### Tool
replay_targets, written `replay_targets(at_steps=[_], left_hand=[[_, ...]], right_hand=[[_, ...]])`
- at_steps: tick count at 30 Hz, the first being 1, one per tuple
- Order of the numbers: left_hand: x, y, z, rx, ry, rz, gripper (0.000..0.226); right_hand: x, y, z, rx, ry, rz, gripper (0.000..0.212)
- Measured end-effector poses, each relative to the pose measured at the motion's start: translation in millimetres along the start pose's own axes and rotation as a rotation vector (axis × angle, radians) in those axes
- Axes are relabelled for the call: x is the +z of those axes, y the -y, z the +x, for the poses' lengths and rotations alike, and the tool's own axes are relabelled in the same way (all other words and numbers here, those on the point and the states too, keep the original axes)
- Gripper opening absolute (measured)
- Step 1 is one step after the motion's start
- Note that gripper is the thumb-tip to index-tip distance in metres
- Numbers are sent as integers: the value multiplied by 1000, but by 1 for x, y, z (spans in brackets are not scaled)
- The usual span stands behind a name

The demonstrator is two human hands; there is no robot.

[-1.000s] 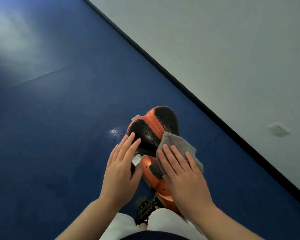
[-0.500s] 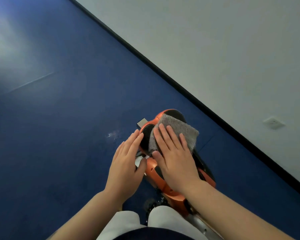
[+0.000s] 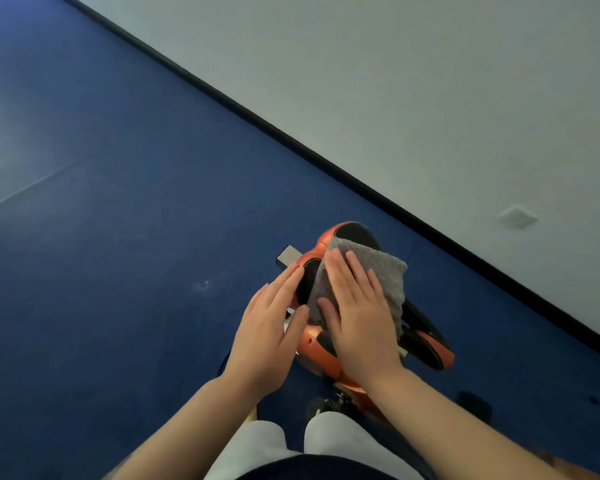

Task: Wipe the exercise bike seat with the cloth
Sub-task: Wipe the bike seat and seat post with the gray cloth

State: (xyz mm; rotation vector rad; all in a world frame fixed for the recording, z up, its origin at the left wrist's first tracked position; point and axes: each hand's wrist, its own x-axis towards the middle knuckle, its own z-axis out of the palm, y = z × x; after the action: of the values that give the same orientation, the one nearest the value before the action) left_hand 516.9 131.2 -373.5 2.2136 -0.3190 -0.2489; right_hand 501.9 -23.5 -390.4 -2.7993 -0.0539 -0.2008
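Observation:
The exercise bike seat (image 3: 352, 233) is orange with black perforated pads and sits just below centre. A grey cloth (image 3: 387, 275) lies spread over most of its top. My right hand (image 3: 359, 311) presses flat on the cloth, fingers together and pointing away from me. My left hand (image 3: 269, 329) rests flat against the seat's left side, fingers extended, holding nothing. Only the seat's far tip and a strip of its left pad show past the cloth and hands.
The bike's orange and black frame (image 3: 430, 344) runs down to the right beneath the seat. Blue floor (image 3: 118, 237) lies to the left. A grey wall (image 3: 395, 81) with a black baseboard and a white socket (image 3: 518, 216) stands on the right. My white-trousered legs (image 3: 291, 445) are at the bottom.
My right hand has slid the cloth forward from the seat's near end onto its top, then slightly to the right. My left hand has stayed against the seat's left side.

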Motion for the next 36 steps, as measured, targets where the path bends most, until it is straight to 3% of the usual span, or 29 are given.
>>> replay_targets(at_steps=[4,13,18,20,24,29,34,36], left_hand=[[-2,6,8,27,29,-48,50],[4,22,26,-35,92,-508,44],[4,25,28,18,101,-571,43],[3,26,27,53,98,-577,44],[0,29,28,77,143,-530,47],[1,23,30,124,117,-484,47],[3,18,28,167,119,-382,49],[6,18,28,250,123,-257,51]], right_hand=[[13,7,-19,92,0,-162,64],[12,16,-15,16,51,-95,54],[25,44,8,269,-122,-87,50],[29,49,9,251,-127,-89,49],[22,20,-22,21,-48,-158,51],[25,46,11,353,-138,-155,52],[24,29,-18,147,-15,-188,54],[20,22,-19,240,-43,-163,54]])
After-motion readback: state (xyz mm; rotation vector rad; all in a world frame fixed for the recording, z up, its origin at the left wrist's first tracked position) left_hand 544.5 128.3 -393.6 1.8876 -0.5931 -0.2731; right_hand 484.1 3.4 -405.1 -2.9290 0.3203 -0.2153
